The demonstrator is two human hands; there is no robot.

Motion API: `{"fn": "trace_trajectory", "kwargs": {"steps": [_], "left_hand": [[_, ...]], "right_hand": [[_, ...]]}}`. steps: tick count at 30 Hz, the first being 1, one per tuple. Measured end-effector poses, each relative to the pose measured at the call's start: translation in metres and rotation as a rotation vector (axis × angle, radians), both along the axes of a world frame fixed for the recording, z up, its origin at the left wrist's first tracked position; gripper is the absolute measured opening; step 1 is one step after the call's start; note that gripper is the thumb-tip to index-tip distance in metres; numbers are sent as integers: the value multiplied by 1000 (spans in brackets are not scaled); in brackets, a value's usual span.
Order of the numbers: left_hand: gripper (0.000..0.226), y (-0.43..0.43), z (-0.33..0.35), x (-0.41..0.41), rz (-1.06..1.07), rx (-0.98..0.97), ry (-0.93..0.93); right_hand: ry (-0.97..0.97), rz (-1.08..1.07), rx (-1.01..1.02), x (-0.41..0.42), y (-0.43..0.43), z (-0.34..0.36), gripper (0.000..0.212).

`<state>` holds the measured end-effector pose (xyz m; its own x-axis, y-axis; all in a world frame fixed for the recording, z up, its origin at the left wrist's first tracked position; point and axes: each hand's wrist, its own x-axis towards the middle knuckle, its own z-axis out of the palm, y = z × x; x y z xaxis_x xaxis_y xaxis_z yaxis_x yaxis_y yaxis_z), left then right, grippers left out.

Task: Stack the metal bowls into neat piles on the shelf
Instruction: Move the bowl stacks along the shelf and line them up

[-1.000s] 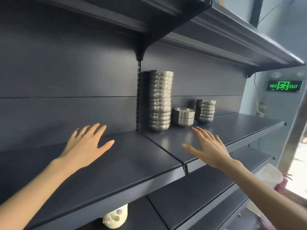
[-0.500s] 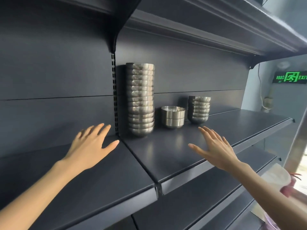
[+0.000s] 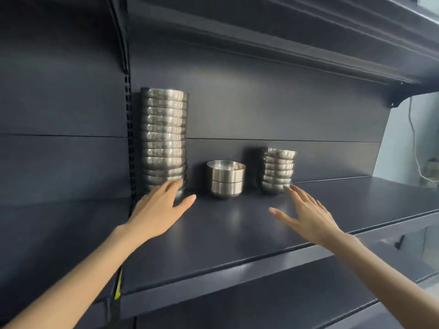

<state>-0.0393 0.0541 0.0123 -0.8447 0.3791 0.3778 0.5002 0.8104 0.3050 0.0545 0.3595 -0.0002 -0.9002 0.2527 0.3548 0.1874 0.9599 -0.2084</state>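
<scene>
Matte dark shelf [image 3: 237, 233] bears stacked round, shiny metal bowls [image 3: 164, 129].

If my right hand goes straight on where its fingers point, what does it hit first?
Most likely the bottom of the short pile of bowls, farthest right on the shelf: the right hand aims its open fingers at the pile's base and looks almost there, though depth is unclear.

The left hand [image 3: 158, 211] and right hand [image 3: 308, 218] are bare, with slim fingers; short, plain nails show at the thumb tips. The left forearm [image 3: 71, 281] and right forearm [image 3: 380, 276] are bare along their whole visible length, from below the front edge of the shelf [image 3: 225, 264] to the wrists above it.
</scene>
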Motion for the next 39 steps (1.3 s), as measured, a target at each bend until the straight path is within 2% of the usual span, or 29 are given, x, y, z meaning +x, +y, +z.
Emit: {"fn": "trace_trajectory", "kwargs": {"steps": [5, 11, 15, 18, 20, 24, 30, 35, 39], "left_hand": [[71, 45, 1, -8, 33, 149, -134], [71, 84, -2, -48, 21, 293, -226], [72, 100, -3, -84, -27, 455, -301], [83, 109, -10, -112, -71, 456, -331], [88, 115, -14, -125, -78, 474, -354], [90, 128, -25, -143, -102, 562, -369], [92, 139, -48, -153, -178, 897, -441], [88, 136, -51, -152, -221, 968, -414], [97, 133, -49, -146, -213, 970, -425]], "right_hand": [[2, 164, -9, -40, 13, 8, 91], [-7, 251, -209, -98, 12, -4, 93], [35, 341, -468, -143, 11, -13, 91], [111, 404, -726, -174, 11, -16, 93], [139, 421, -810, -191, 13, -19, 94], [175, 472, -841, -209, 18, -28, 78], [179, 571, -834, -215, 22, -37, 103], [199, 595, -835, -215, 22, -37, 102], [192, 617, -849, -212, 22, -36, 101]]}}
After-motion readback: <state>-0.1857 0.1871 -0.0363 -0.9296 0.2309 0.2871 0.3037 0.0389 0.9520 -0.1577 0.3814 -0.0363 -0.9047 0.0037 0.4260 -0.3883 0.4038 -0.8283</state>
